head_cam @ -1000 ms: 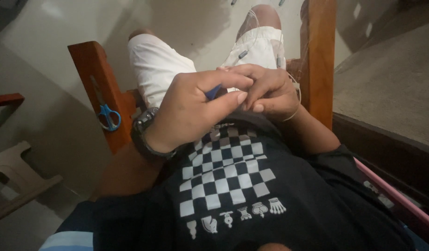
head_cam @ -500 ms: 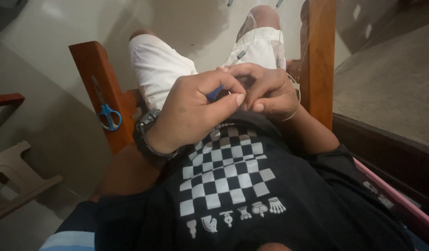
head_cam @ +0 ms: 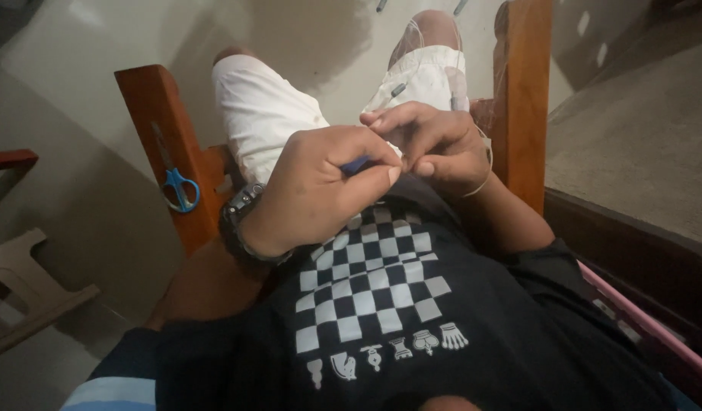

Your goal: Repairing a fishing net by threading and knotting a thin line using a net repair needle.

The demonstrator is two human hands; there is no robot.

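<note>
Pinching a small blue thing (head_cam: 356,164) between thumb and forefinger, the left hand (head_cam: 320,186) is curled shut over the lap, a dark watch (head_cam: 237,221) on its wrist. What the blue thing is cannot be told; only a short bit shows between the fingers. The right hand (head_cam: 431,141) sits just beside it, fingertips touching the left thumb, its fingers bent and pressed together as if nipping something very fine, too small to see. A thin thread (head_cam: 484,164) loops round the right wrist. Both hands hover above white shorts (head_cam: 267,122) and a black shirt (head_cam: 412,327) printed with a white checkerboard. The person sits in a wooden chair; its left armrest (head_cam: 157,122) has blue-handled scissors (head_cam: 180,186) hanging on it, and the right armrest (head_cam: 526,91) stands just beyond the right hand. A beige plastic stool (head_cam: 23,281) stands well apart at the left.
</note>
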